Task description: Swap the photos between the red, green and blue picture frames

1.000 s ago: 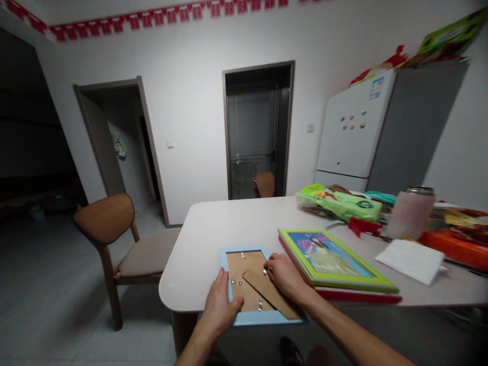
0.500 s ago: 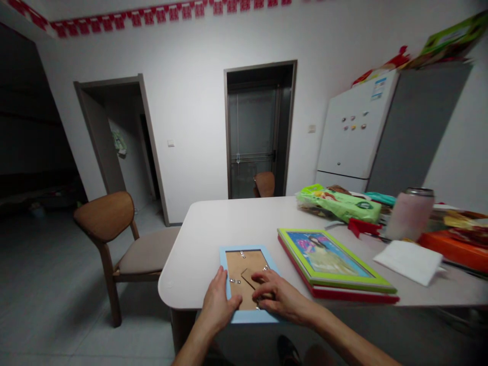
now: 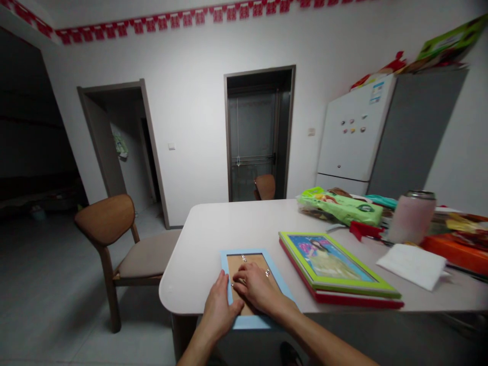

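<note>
A light-blue picture frame (image 3: 249, 322) lies face down at the table's front edge, its brown backing board (image 3: 249, 257) showing. My left hand (image 3: 221, 305) grips its left border, thumb over the board. Curled fingers of my right hand (image 3: 257, 287) press at the metal clip (image 3: 232, 285) on the board's left side; they hide most of that clip. Other clips show at the top and right of the board. Just right of it, a green picture frame (image 3: 335, 259) with a picture of a figure in a pale dress rests on a red frame (image 3: 358, 301).
The white table (image 3: 232, 223) has a rounded left corner. On its right stand a pink jar (image 3: 412, 218), a green package (image 3: 343, 206), white tissue (image 3: 414, 264) and an orange box (image 3: 457, 254). A wooden chair (image 3: 107, 218) is at the left, a fridge (image 3: 351, 137) behind.
My right hand has moved left and up over the backing board, from its lower right to the left clip. My left hand keeps its hold on the border.
</note>
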### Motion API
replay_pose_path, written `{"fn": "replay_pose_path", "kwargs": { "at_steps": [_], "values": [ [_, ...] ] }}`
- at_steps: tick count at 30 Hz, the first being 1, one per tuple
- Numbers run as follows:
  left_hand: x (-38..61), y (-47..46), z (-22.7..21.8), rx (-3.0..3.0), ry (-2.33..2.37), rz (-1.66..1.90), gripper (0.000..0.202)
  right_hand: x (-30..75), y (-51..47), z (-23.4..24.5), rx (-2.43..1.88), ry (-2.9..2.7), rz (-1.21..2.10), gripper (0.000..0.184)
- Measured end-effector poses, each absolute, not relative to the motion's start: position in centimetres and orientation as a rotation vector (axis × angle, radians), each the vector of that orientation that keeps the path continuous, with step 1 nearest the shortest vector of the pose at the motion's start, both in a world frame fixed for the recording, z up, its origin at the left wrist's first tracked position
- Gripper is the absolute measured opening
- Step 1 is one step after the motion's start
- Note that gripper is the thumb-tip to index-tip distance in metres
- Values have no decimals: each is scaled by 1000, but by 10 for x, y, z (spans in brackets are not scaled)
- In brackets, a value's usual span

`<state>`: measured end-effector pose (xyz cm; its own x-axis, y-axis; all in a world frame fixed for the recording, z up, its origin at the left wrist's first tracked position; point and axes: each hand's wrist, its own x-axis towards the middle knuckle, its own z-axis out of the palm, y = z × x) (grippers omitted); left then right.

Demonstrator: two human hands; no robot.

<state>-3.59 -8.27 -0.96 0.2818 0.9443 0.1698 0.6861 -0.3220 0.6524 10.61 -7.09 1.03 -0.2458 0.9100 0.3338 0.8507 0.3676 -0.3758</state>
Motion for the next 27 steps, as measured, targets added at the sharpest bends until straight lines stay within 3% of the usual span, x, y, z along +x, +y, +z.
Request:
{"fn": "replay_pose_path", "kwargs": {
  "at_steps": [17, 27],
  "values": [
    [-37, -82, -11, 2091, 1481, 717, 72, 124, -27, -4, -1954, -1926, -36, 29],
    [-36, -82, -9, 2097, 1492, 699, 72, 121, -26, -1, -1938, -1901, -5, 29]
  ]
}}
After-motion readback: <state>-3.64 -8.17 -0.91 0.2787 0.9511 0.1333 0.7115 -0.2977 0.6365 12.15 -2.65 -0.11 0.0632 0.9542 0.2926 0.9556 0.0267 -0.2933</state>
